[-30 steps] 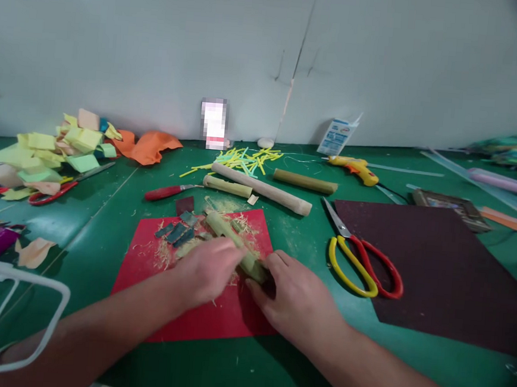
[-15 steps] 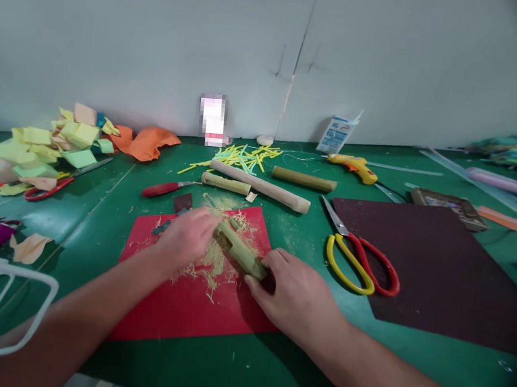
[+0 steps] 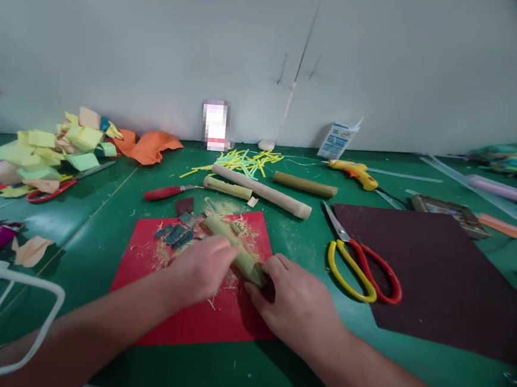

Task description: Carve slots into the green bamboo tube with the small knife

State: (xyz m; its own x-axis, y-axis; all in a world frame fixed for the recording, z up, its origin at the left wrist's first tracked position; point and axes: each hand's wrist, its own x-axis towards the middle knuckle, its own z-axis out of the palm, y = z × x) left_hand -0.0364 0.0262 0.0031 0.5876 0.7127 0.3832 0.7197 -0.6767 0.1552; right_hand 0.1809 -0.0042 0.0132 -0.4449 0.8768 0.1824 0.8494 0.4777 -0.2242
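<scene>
A short green bamboo stick (image 3: 231,248) lies slanted on a red sheet (image 3: 177,318) strewn with pale shavings. My right hand (image 3: 297,301) grips the stick's near end, fingers closed on it. My left hand (image 3: 201,269) is closed over the middle of the stick; what it pinches against the bamboo is hidden. Several small dark blue-grey pieces (image 3: 177,233) lie on the red sheet just beyond my left hand.
Yellow-and-red scissors (image 3: 359,273) and a dark maroon sheet (image 3: 439,279) lie to the right. Behind are other bamboo sticks (image 3: 263,191), a red-handled knife (image 3: 164,193), a yellow glue gun (image 3: 354,170), coloured strips and, at left, a paper-scrap pile (image 3: 51,153) with red scissors.
My left hand slid up the stick toward its far end, then came back down to the middle. The right hand kept its hold on the near end.
</scene>
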